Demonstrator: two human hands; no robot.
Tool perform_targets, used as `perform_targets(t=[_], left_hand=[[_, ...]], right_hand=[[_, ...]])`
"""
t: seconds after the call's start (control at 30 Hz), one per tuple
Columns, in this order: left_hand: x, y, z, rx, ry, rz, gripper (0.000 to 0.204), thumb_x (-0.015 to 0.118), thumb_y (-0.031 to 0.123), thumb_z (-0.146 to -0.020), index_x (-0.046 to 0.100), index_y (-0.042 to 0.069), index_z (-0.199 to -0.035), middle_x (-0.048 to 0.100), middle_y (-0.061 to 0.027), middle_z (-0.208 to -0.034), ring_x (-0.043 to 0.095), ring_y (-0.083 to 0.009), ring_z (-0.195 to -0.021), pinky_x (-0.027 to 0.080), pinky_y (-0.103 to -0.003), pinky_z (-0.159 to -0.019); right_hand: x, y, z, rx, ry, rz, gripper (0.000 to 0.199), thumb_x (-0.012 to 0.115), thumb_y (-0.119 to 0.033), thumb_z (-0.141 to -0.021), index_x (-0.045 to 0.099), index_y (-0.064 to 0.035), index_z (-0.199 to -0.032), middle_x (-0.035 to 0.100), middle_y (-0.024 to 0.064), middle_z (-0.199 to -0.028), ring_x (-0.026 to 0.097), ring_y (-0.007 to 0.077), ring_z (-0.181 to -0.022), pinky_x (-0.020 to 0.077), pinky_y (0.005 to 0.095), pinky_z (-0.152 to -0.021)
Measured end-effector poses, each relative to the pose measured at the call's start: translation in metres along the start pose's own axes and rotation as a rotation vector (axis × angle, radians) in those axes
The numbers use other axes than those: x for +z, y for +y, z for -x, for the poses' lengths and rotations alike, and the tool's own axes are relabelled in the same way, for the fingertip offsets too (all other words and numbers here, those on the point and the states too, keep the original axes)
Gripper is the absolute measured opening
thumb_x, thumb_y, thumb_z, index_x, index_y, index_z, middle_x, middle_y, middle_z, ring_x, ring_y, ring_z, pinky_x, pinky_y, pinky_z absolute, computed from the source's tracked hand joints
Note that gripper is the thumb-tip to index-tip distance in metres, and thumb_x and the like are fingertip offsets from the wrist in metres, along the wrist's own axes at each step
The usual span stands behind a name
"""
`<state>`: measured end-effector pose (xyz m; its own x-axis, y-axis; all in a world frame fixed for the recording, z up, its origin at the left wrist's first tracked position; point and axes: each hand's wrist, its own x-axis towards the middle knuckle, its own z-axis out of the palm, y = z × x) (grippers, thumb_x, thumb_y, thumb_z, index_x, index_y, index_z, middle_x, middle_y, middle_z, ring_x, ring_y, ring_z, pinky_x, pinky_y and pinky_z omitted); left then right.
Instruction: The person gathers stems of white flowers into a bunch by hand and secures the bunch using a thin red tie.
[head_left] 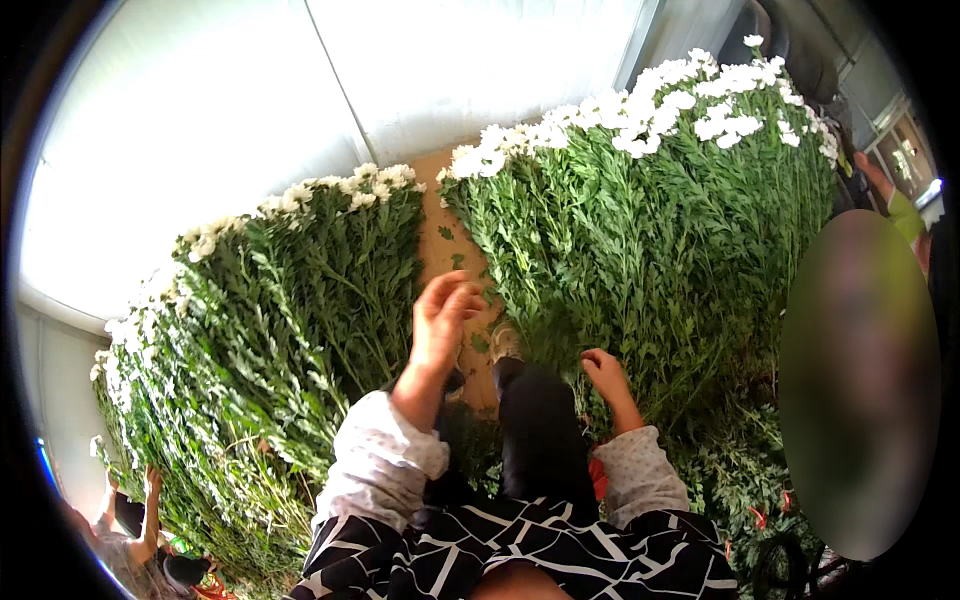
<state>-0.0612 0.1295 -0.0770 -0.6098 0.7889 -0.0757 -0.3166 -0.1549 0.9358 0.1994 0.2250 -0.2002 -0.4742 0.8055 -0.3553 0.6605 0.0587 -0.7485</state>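
My left hand (pixel 441 318) is raised over the gap between two banks of white-flowered, leafy stems. Its fingers are loosely bent, slightly blurred, with nothing visible in them. My right hand (pixel 608 380) is lower, beside the near ends of the right bank of stems (pixel 650 230). Its fingers are curled in, and what they hold, if anything, is hidden. A patch of leaves just left of that hand is smeared by motion. On the left, the other bank of stems (pixel 300 290) lies with its white blooms toward the wall.
A strip of brown board (pixel 445 240) with loose leaves runs between the banks. My shoe (pixel 507 343) rests on it. A pale wall (pixel 230 110) stands behind. Another person's arms (pixel 150 510) reach into the left bank. A second person, blurred, is at the right.
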Motion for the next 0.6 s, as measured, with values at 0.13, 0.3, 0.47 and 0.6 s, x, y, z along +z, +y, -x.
perform_targets(t=[0.13, 0.3, 0.47, 0.6], left_hand=[[0.025, -0.025, -0.032, -0.162, -0.133, -0.035, 0.022, 0.051, 0.014, -0.077, 0.05, -0.001, -0.094, 0.055, -0.0062, -0.076, 0.052, -0.0113, -0.063, 0.041, -0.022, -0.058], [0.012, -0.023, -0.047, -0.36, -0.137, -0.024, 0.022, 0.05, 0.015, -0.077, 0.05, -0.002, -0.091, 0.055, -0.0053, -0.077, 0.05, -0.0102, -0.064, 0.041, -0.022, -0.06], [-0.021, -0.031, -0.048, -0.421, -0.055, 0.099, 0.022, 0.051, 0.016, -0.078, 0.05, 0.0, -0.092, 0.055, -0.0045, -0.077, 0.05, -0.0094, -0.065, 0.041, -0.023, -0.061], [-0.028, -0.03, -0.049, -0.504, -0.042, 0.168, 0.02, 0.051, 0.016, -0.078, 0.051, 0.001, -0.09, 0.056, -0.0049, -0.077, 0.05, -0.0099, -0.063, 0.041, -0.022, -0.061]], right_hand=[[0.052, 0.016, -0.093, -0.001, -0.035, 0.078, 0.03, 0.048, -0.022, -0.076, 0.051, -0.0005, -0.097, 0.055, 0.0114, -0.092, 0.053, 0.0232, -0.083, 0.0413, 0.0319, -0.071], [0.106, 0.013, -0.206, -0.087, 0.012, 0.296, 0.047, 0.055, -0.032, -0.07, 0.046, -0.0006, -0.103, 0.051, 0.0176, -0.097, 0.05, 0.0282, -0.088, 0.0405, 0.0365, -0.072], [0.167, -0.028, -0.213, -0.07, 0.144, 0.772, 0.061, 0.062, -0.034, -0.063, 0.038, -0.0047, -0.11, 0.043, 0.0162, -0.098, 0.042, 0.0305, -0.091, 0.0392, 0.0427, -0.073], [0.158, 0.017, -0.247, -0.092, 0.229, 0.628, 0.026, 0.056, -0.015, -0.067, 0.05, -0.0018, -0.089, 0.047, 0.0155, -0.087, 0.05, 0.0317, -0.078, 0.0436, 0.0387, -0.065]])
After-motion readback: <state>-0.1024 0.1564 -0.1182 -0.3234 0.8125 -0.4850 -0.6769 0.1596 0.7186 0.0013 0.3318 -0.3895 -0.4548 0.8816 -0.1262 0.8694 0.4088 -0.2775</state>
